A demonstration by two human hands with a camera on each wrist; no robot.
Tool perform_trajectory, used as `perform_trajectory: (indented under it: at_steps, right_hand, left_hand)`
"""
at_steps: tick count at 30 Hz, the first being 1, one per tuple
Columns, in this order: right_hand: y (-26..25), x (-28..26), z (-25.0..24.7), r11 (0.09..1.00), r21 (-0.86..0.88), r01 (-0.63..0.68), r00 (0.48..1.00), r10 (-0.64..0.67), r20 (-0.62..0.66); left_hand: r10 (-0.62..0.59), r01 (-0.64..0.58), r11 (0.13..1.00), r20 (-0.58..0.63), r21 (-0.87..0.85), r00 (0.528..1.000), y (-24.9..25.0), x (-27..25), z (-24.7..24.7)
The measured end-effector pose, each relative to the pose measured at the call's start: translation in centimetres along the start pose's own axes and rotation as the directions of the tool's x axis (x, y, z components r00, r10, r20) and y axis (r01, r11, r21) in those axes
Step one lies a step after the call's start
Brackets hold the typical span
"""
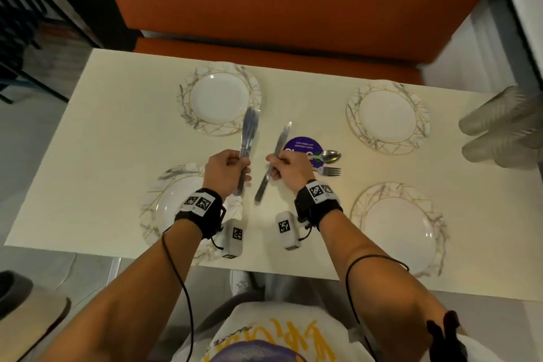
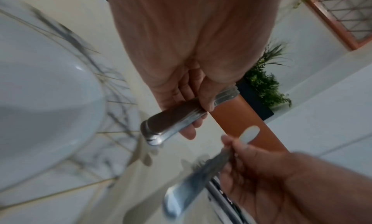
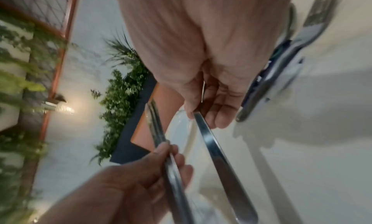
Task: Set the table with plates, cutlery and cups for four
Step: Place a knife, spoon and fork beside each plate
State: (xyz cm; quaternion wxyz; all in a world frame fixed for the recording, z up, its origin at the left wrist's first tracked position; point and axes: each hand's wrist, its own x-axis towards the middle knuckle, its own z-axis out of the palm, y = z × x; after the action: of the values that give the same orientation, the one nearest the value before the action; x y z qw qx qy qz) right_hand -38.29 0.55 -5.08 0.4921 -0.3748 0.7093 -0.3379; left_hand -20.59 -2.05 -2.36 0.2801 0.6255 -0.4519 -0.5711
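Steel knives split between hands above table (image 1: 88,141). Left hand (image 1: 224,170) wraps bunch of knives (image 1: 248,138), blades toward far-left plate (image 1: 219,100), likely kept as stock. Right hand (image 1: 289,169) pinches single knife (image 1: 273,161) by handle, probably peeled off to lay at one setting. Four plates down; spoon (image 1: 327,156) and fork (image 1: 329,170) lie just right of right hand, by purple coaster (image 1: 301,145). Clear cups (image 1: 499,129) stacked at table's right edge, not yet distributed.
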Motion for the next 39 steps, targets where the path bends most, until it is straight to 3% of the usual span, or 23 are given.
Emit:
perform_trajectory:
  at_steps: [5,11,15,19,21,24,34,39]
  right_hand:
    - [4.6,-3.5,4.4,0.952,-0.295,-0.084,0.996,0.073,-0.047]
    - [7.3,-5.8,7.6,0.958,-0.237,-0.159,0.985,0.137,-0.108]
    - [7.2,-7.0,8.1,0.942,-0.287,-0.176,0.979,0.137,-0.151]
    - [6.5,-7.4,7.7,0.897,-0.438,-0.062,0.989,-0.003,-0.145]
    - [6.3,-7.3,7.4,0.818,-0.574,0.023,0.995,-0.074,-0.066]
    - [6.3,-7.3,7.2,0.715,-0.695,0.076,0.997,-0.067,0.041]
    - [6.6,-7.8,8.2,0.728,-0.680,0.085,0.996,-0.073,0.047]
    - [6.2,-7.9,7.2,0.836,-0.545,0.066,0.996,-0.089,-0.016]
  left_hand:
    - [-0.007,0.007,1.000,-0.015,0.014,1.000,-3.4,-2.7,-5.1]
    - [-0.020,0.020,1.000,-0.025,0.010,1.000,-5.5,-4.7,-9.3]
    - [-0.028,0.028,1.000,-0.015,0.010,0.999,-6.0,-5.4,-10.3]
    - [-0.027,0.027,1.000,-0.005,-0.006,1.000,-5.7,-5.7,-10.6]
    - [-0.025,0.025,1.000,0.000,0.000,1.000,-5.6,-5.7,-10.6]
    - [-0.024,0.024,1.000,0.003,0.004,1.000,-5.5,-5.6,-10.7]
    - [-0.003,0.003,1.000,0.007,0.008,1.000,-5.1,-5.3,-10.4]
    - [0.009,-0.009,1.000,0.033,-0.007,0.999,-4.3,-5.3,-9.2]
